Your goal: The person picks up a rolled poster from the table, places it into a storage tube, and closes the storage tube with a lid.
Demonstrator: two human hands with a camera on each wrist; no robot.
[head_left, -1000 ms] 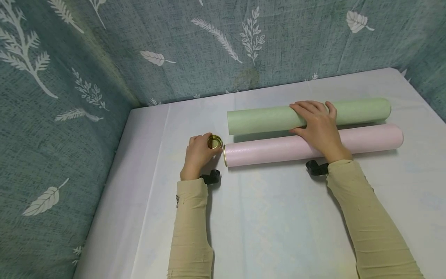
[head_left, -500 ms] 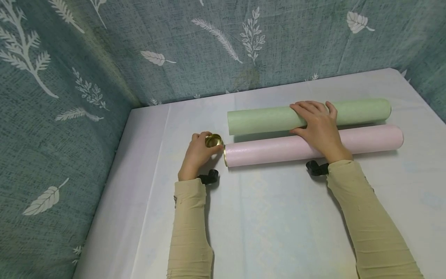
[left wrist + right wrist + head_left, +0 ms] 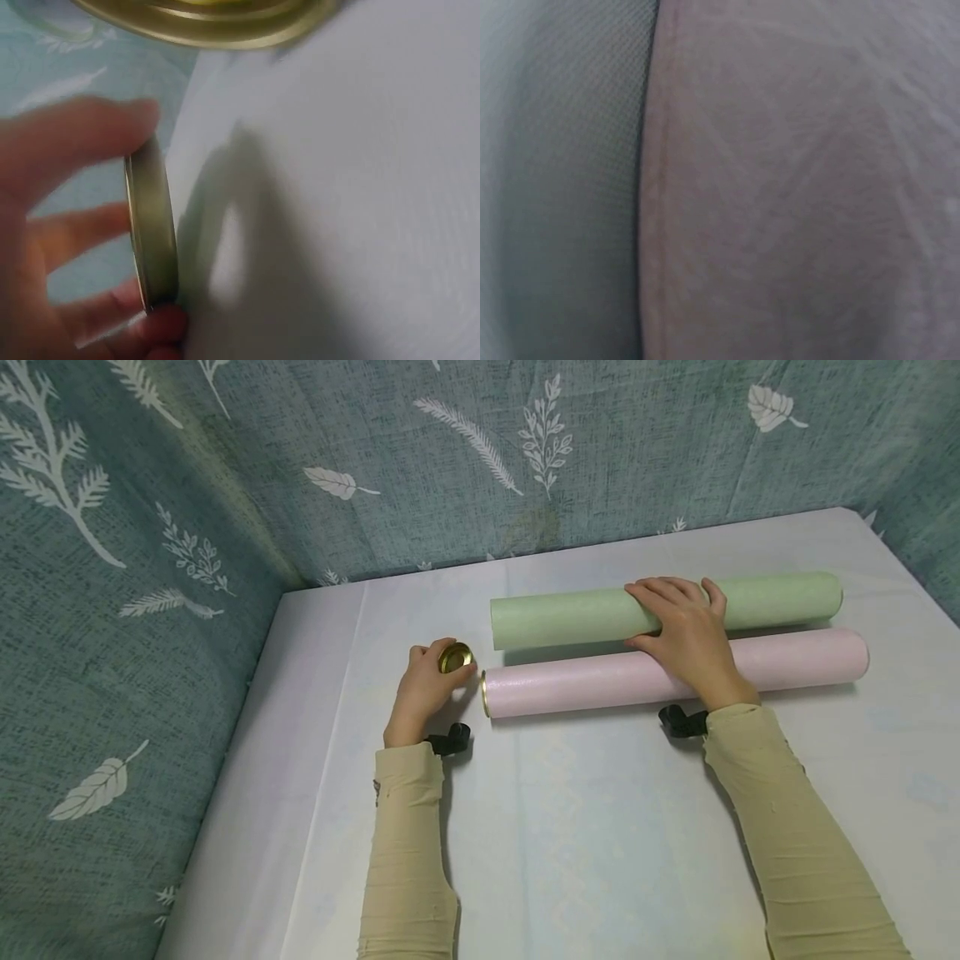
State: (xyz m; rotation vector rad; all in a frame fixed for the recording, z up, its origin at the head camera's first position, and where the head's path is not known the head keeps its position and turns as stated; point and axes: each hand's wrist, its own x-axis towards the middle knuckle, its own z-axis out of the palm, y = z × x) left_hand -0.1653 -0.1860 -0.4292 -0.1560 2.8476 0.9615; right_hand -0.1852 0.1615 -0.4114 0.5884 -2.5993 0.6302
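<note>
In the head view my left hand (image 3: 423, 689) pinches a shallow round gold lid (image 3: 455, 657) between thumb and fingers, just left of the pink tube (image 3: 585, 687). The left wrist view shows the lid (image 3: 154, 229) edge-on, gripped by its rim and apart from the tube's gold-rimmed end (image 3: 247, 34). Behind the pink tube lies a pale green tube (image 3: 558, 617). My right hand (image 3: 686, 635) reaches over the pink tube and grips the green one, fingers over its top and thumb on its near side. Pink surface (image 3: 795, 187) fills most of the right wrist view; the hand is hidden there.
Both tubes lie side by side on a white-covered table (image 3: 585, 827). A green leaf-patterned cloth (image 3: 420, 468) hangs behind and to the left. A black wrist device (image 3: 450, 740) sits at the left wrist, and another black device (image 3: 681, 722) at the right.
The left hand has shifted slightly left, and the lid has turned in its fingers and moved a little away from the pink tube's end. The right hand and both tubes stay still.
</note>
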